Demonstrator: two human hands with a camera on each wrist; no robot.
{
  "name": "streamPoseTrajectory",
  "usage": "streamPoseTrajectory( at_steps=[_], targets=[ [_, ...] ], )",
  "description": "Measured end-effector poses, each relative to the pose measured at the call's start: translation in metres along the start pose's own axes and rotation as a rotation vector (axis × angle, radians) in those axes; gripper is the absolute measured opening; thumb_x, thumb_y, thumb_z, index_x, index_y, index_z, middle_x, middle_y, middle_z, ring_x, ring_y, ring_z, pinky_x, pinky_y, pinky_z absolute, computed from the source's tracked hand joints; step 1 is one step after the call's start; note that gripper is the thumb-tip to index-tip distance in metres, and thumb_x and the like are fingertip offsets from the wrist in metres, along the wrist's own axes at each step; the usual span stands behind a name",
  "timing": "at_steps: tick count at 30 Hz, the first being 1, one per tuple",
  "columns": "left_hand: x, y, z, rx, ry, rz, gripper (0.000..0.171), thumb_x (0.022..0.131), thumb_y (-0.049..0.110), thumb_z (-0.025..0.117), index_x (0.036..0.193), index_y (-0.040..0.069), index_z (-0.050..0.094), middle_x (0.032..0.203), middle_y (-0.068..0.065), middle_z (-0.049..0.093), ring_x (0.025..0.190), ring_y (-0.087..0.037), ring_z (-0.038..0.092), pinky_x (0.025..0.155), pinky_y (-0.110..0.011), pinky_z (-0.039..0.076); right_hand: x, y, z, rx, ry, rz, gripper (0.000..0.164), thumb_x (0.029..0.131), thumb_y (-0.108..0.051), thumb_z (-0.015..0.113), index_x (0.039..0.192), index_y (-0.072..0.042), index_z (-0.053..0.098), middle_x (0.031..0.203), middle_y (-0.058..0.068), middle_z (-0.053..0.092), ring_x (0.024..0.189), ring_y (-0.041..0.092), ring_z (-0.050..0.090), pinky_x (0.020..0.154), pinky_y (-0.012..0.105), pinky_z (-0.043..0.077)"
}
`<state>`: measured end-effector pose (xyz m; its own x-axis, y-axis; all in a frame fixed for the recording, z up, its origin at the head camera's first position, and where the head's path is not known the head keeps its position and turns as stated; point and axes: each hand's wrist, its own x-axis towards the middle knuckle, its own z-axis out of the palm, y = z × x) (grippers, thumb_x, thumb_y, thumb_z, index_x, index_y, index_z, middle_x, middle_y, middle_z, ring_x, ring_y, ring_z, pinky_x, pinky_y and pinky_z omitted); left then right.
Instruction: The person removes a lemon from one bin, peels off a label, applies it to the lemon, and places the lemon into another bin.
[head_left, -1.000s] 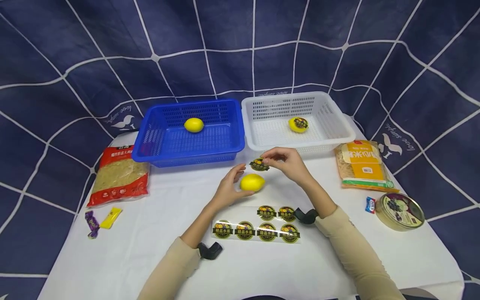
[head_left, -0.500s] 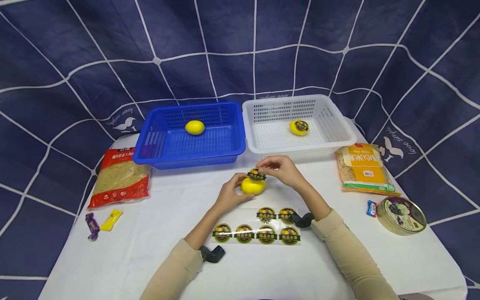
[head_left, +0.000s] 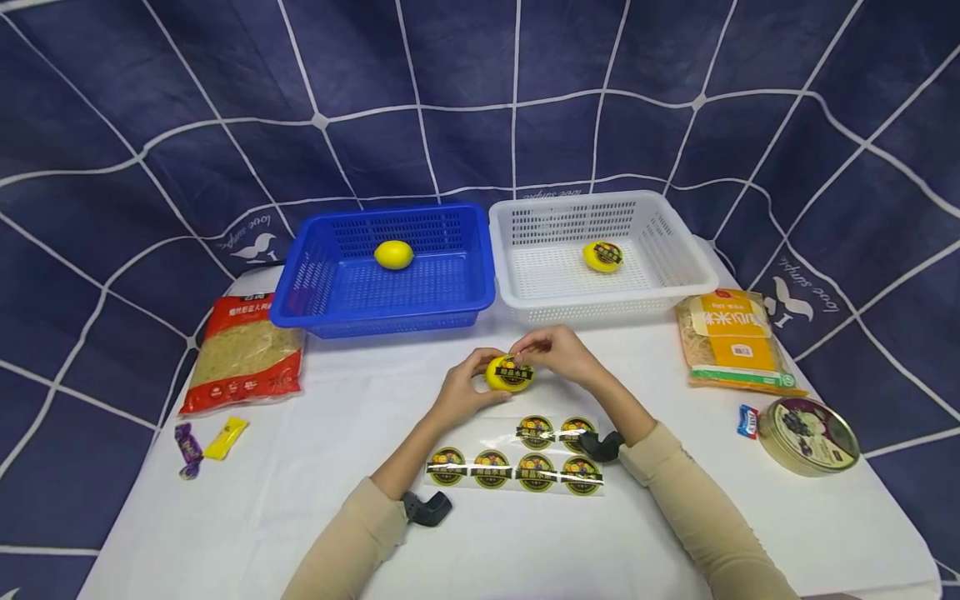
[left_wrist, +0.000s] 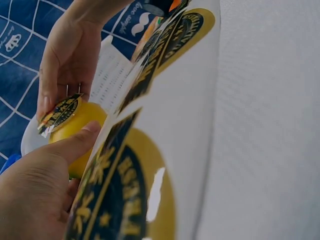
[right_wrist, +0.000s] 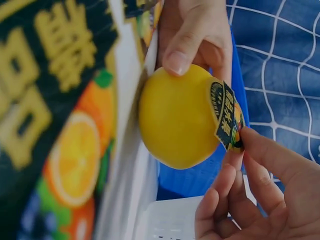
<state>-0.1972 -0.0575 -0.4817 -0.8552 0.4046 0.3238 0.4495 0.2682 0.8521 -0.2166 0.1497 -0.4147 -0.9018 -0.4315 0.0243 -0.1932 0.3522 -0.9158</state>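
A yellow lemon [head_left: 496,382] is on the white table just behind the sticker sheet [head_left: 480,432]. My left hand [head_left: 461,390] holds it between thumb and fingers. Against the lemon's top lies a round black-and-gold fruit sticker [right_wrist: 227,116], its near part touching the peel. My right hand [head_left: 561,357] pinches the sticker's outer edge between thumb and forefinger, with the other fingers curled below, as the right wrist view shows. Several more stickers remain on the sheet in front of both hands.
Behind the hands stand a blue basket [head_left: 382,321] with one lemon and a white basket [head_left: 615,293] with a stickered lemon. A red pasta bag [head_left: 243,354] and candies lie left. At right are a noodle bag [head_left: 738,342], a small blue packet [head_left: 747,422] and a round tin [head_left: 808,435].
My right hand has brought the sticker down and left onto the lemon, where it was held above and behind it before. My left hand has closed in around the lemon.
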Motion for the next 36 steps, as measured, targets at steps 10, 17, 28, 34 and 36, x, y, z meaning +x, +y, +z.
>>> streamPoseTrajectory(
  at_steps=[10,17,28,34,36],
  targets=[
    [0.002,-0.017,0.003,-0.033,-0.004,0.029,0.064,0.067,0.017,0.083,0.122,0.013,0.052,0.12,-0.003,0.058,0.109,-0.017,0.056,0.096,-0.026,0.045,0.002,0.014,0.006,-0.194,0.119,-0.068,0.008,0.078,-0.013,0.074,0.086,-0.01,0.074,0.072,-0.004,0.065,0.067,0.014,0.057,0.059,0.027,0.048],
    [0.002,-0.016,0.003,-0.035,-0.01,0.017,0.064,0.067,0.016,0.083,0.123,0.015,0.052,0.121,0.002,0.058,0.11,-0.011,0.055,0.096,-0.023,0.044,0.0,0.012,0.008,-0.201,0.143,-0.094,0.005,0.078,-0.011,0.074,0.083,-0.011,0.074,0.07,-0.006,0.064,0.065,0.014,0.056,0.058,0.027,0.047],
    [0.002,-0.016,0.003,-0.018,-0.015,0.006,0.064,0.066,0.017,0.084,0.122,0.016,0.052,0.122,0.002,0.058,0.11,-0.011,0.055,0.096,-0.023,0.043,-0.001,0.012,0.013,-0.265,0.17,-0.103,0.004,0.078,-0.011,0.074,0.082,-0.012,0.074,0.067,-0.007,0.064,0.063,0.011,0.056,0.06,0.029,0.045],
    [0.001,-0.016,0.002,-0.023,-0.013,0.004,0.064,0.067,0.018,0.083,0.123,0.017,0.052,0.122,0.003,0.058,0.111,-0.011,0.054,0.096,-0.023,0.043,-0.001,0.009,0.015,-0.276,0.189,-0.088,0.004,0.077,-0.011,0.075,0.081,-0.012,0.074,0.067,-0.007,0.065,0.062,0.011,0.055,0.057,0.026,0.046],
    [0.001,-0.017,0.001,-0.02,-0.012,0.006,0.064,0.067,0.019,0.083,0.122,0.017,0.052,0.122,0.002,0.058,0.111,-0.011,0.054,0.096,-0.024,0.044,-0.001,0.008,0.016,-0.271,0.195,-0.076,0.005,0.077,-0.01,0.075,0.081,-0.012,0.073,0.067,-0.007,0.065,0.062,0.012,0.055,0.056,0.026,0.047]
  ],
)
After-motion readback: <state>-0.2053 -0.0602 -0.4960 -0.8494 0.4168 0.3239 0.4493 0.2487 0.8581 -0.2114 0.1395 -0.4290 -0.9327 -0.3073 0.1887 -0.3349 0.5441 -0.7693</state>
